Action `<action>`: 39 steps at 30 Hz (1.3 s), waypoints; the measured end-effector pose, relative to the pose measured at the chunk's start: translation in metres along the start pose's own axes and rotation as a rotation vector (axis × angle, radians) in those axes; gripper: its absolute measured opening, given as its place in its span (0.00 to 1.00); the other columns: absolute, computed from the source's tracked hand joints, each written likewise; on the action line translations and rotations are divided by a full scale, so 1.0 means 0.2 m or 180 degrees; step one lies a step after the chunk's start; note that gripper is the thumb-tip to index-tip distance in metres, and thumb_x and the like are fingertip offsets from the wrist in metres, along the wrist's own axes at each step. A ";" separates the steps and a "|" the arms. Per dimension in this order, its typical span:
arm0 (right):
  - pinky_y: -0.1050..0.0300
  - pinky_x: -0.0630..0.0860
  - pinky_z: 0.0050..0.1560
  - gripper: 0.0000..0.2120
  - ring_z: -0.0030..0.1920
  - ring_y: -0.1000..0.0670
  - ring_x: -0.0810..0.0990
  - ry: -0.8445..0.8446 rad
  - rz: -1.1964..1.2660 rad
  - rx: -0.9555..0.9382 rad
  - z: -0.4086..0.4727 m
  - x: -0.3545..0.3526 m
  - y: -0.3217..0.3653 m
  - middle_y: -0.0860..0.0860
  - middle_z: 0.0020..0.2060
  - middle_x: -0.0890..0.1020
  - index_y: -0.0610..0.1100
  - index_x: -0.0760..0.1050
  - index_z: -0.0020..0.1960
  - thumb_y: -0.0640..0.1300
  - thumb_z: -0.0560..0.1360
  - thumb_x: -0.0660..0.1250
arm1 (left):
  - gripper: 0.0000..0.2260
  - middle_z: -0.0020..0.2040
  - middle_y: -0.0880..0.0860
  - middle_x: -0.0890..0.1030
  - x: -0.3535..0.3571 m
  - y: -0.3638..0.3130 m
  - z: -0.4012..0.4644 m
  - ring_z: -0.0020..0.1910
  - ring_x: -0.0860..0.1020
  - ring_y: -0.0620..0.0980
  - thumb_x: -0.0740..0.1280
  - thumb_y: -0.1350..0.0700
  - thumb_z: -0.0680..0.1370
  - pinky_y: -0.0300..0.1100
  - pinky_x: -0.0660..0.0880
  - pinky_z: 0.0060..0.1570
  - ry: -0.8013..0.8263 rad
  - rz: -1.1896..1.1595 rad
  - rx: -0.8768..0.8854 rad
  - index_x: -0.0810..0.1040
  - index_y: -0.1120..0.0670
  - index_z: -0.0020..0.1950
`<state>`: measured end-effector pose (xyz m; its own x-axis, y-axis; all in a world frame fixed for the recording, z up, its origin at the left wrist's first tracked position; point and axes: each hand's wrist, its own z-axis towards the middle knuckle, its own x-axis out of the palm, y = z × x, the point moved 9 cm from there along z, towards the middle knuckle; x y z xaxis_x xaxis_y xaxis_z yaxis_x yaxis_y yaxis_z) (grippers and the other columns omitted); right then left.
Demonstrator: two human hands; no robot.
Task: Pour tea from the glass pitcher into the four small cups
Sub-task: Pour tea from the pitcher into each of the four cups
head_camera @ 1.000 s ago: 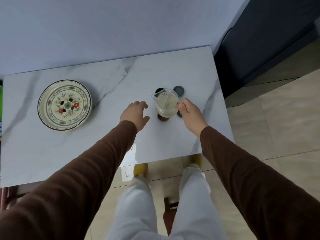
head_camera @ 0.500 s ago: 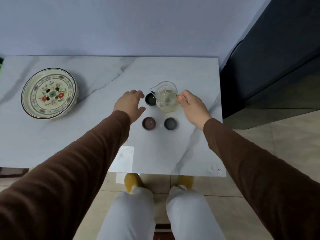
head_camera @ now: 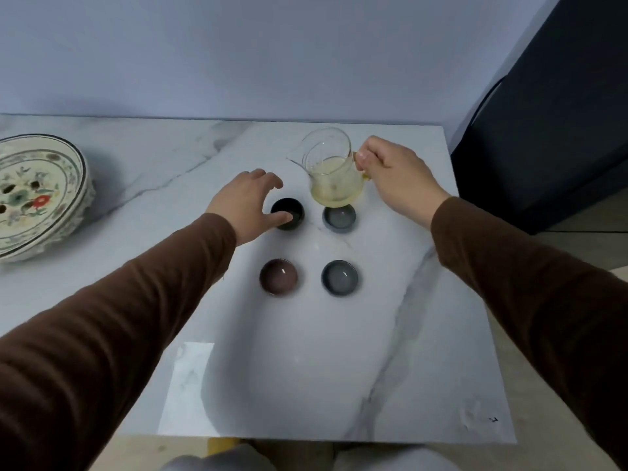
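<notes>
Four small cups [head_camera: 287, 214], right hand [head_camera: 396, 178] fingers gripping half-full glass pitcher [head_camera: 334, 171], left hand [head_camera: 249, 202] spread.

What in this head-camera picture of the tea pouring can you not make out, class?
- Floral ceramic plates: cut by the left edge.
- Far grey cup: rim partly behind the clear glass pitcher.
- Pitcher handle: covered by the right hand.
- Black cup: contents too dark; left hand overlaps.

right hand [head_camera: 397, 178] gripping glass pitcher [head_camera: 334, 171], left hand [head_camera: 248, 202] touching black cup [head_camera: 287, 214]
</notes>
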<state>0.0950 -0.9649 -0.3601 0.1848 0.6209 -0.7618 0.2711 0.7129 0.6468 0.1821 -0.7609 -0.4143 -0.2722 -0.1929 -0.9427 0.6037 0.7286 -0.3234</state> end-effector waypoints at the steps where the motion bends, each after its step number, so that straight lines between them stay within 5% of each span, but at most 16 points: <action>1: 0.57 0.66 0.40 0.13 0.47 0.49 0.76 -0.0023 -0.0036 -0.0041 0.02 0.02 -0.01 0.64 0.36 0.75 0.47 0.74 0.47 0.51 0.82 0.55 | 0.25 0.58 0.49 0.76 0.02 0.02 0.01 0.59 0.73 0.52 0.70 0.40 0.72 0.48 0.72 0.55 -0.0043 -0.0048 0.0022 0.73 0.49 0.64; 8: 0.53 0.70 0.45 0.13 0.46 0.48 0.79 -0.0151 -0.0370 -0.0510 0.13 0.10 -0.04 0.56 0.40 0.81 0.49 0.76 0.45 0.51 0.80 0.57 | 0.31 0.59 0.48 0.76 0.16 0.10 0.08 0.60 0.72 0.50 0.70 0.34 0.68 0.46 0.71 0.59 -0.0148 -0.0107 0.0240 0.73 0.49 0.65; 12: 0.55 0.65 0.39 0.12 0.40 0.51 0.73 -0.0247 -0.0546 -0.0750 0.16 0.11 0.00 0.57 0.32 0.74 0.50 0.77 0.45 0.51 0.81 0.58 | 0.33 0.59 0.47 0.76 0.20 0.13 0.10 0.59 0.74 0.49 0.71 0.33 0.66 0.44 0.70 0.58 -0.0230 -0.0208 0.0340 0.73 0.49 0.65; 19: 0.52 0.71 0.46 0.13 0.47 0.46 0.79 -0.0314 -0.0933 -0.1117 0.12 0.11 0.13 0.50 0.44 0.82 0.49 0.78 0.47 0.52 0.81 0.58 | 0.32 0.58 0.47 0.77 0.23 0.15 0.08 0.54 0.76 0.48 0.74 0.35 0.65 0.45 0.73 0.56 -0.0287 -0.0432 0.0384 0.74 0.49 0.64; 26: 0.57 0.63 0.42 0.13 0.44 0.48 0.74 -0.0306 -0.1311 -0.1126 0.03 0.07 0.20 0.55 0.37 0.76 0.47 0.78 0.49 0.52 0.81 0.58 | 0.30 0.57 0.48 0.77 0.23 0.15 0.02 0.54 0.75 0.48 0.76 0.40 0.66 0.42 0.71 0.54 -0.0294 -0.0687 0.0154 0.75 0.50 0.64; 39: 0.55 0.65 0.42 0.12 0.43 0.46 0.75 -0.0242 -0.2019 -0.1122 -0.01 0.13 0.28 0.52 0.37 0.76 0.47 0.75 0.48 0.53 0.81 0.57 | 0.29 0.58 0.51 0.78 0.27 0.17 0.02 0.55 0.76 0.52 0.77 0.44 0.66 0.47 0.73 0.58 -0.0265 -0.0879 -0.0127 0.75 0.51 0.64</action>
<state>0.1132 -0.9071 -0.3433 0.1618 0.0381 -0.9861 0.0298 0.9986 0.0435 0.1914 -0.7492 -0.4763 -0.3587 -0.4396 -0.8235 0.4848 0.6661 -0.5668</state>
